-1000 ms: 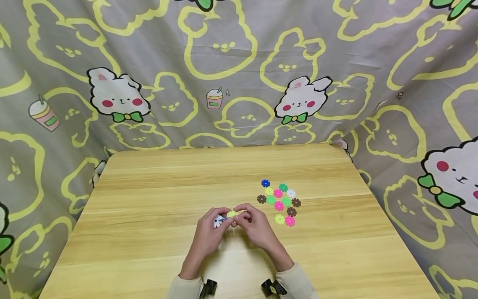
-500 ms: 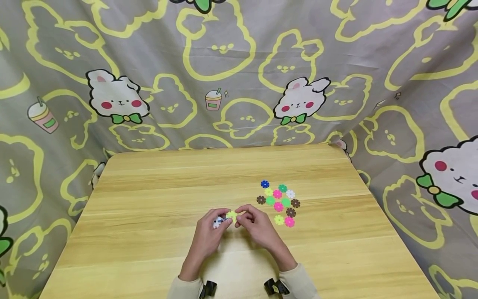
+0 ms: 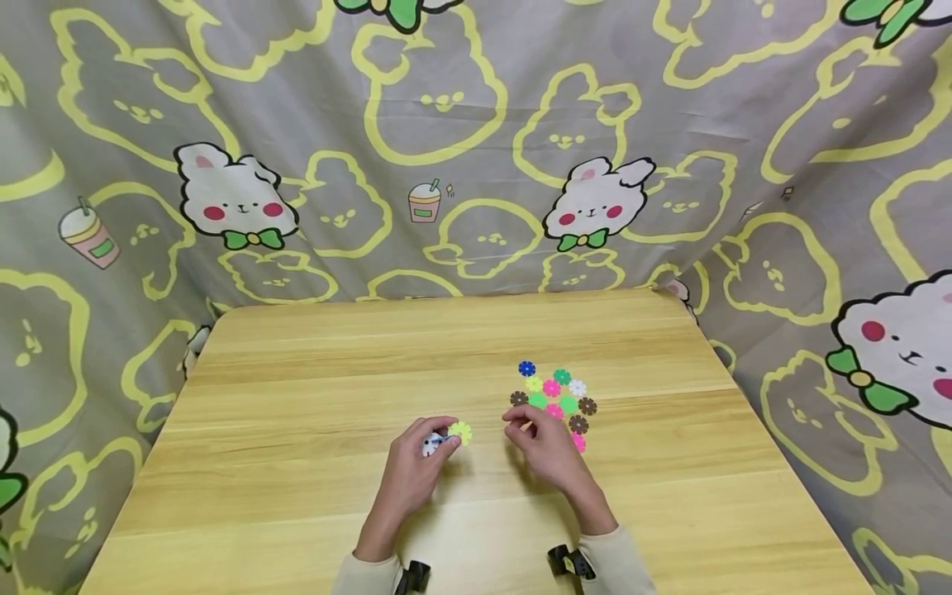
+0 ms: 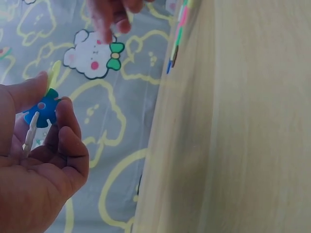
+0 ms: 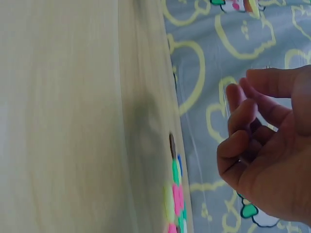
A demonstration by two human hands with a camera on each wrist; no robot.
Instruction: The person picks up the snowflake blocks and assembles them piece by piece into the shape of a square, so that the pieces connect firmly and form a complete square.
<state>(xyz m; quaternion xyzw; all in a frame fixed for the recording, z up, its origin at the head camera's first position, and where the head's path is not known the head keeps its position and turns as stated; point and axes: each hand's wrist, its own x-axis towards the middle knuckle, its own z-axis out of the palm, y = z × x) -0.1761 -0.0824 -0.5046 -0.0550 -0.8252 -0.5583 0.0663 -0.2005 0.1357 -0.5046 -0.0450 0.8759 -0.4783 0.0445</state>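
My left hand (image 3: 411, 464) pinches a small cluster of interlocking snowflake discs above the table. Its blue disc (image 4: 43, 110) sits between thumb and fingers, joined to a yellow disc (image 3: 462, 433) on the right and a white disc (image 3: 429, 446) near the palm. Past the left thumb the yellow disc stands edge-on in the left wrist view. My right hand (image 3: 549, 448) hovers by the loose discs, fingers loosely curled and nothing held. It overlaps part of that group, leaving a pink disc (image 3: 579, 444) partly visible and hiding a yellow one.
Loose snowflake discs lie flat right of centre, among them a blue one (image 3: 526, 368), a dark green one (image 3: 562, 377), a white one (image 3: 578, 387) and a brown one (image 3: 587, 406). A patterned curtain (image 3: 476, 165) hangs around the wooden table (image 3: 312, 372).
My right hand has let go of the yellow disc and moved right, toward the loose discs. The left hand stays nearly in place with the joined discs.
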